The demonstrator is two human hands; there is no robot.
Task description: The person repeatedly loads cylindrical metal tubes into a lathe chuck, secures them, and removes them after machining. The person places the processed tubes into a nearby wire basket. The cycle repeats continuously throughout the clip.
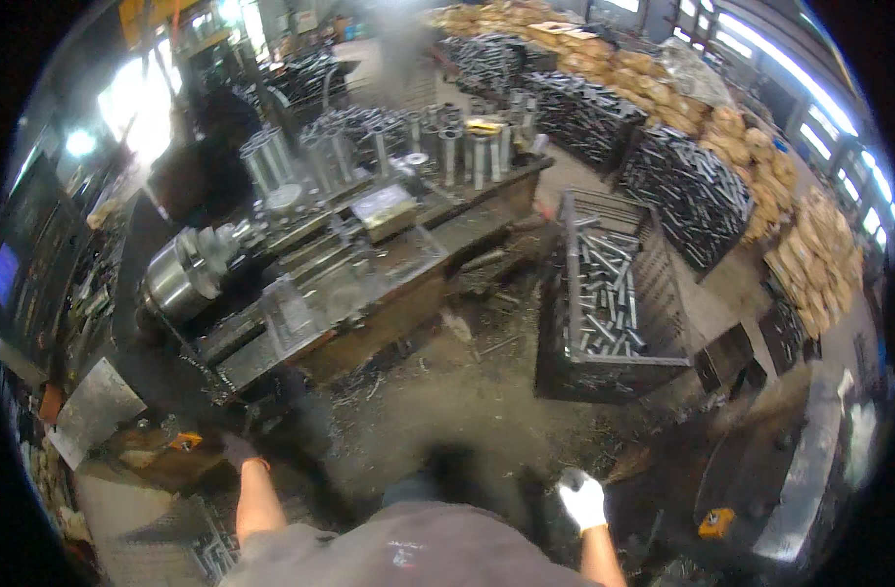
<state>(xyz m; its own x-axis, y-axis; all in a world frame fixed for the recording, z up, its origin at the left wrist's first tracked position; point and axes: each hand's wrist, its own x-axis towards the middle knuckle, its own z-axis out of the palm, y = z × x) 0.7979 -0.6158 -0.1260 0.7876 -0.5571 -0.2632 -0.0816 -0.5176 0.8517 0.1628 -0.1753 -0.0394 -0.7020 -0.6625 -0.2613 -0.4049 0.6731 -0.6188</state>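
My left hand, in a dark glove, hangs at the lower left near the base of a metal lathe; its fingers blur into the dark background. My right hand, in a white glove with darkened fingertips, is low on the right over the dark floor; its fingers look curled and what they hold, if anything, is not visible. Ahead of me the lathe's steel chuck sits at the left end of the machine bed. Upright metal tubes and a rectangular metal block stand on the machine.
A metal crate of short steel tubes stands right of the machine. Behind it are bins heaped with metal parts and stacked tan sacks. Metal scraps litter the floor. Yellow-orange boxes lie low at left and right.
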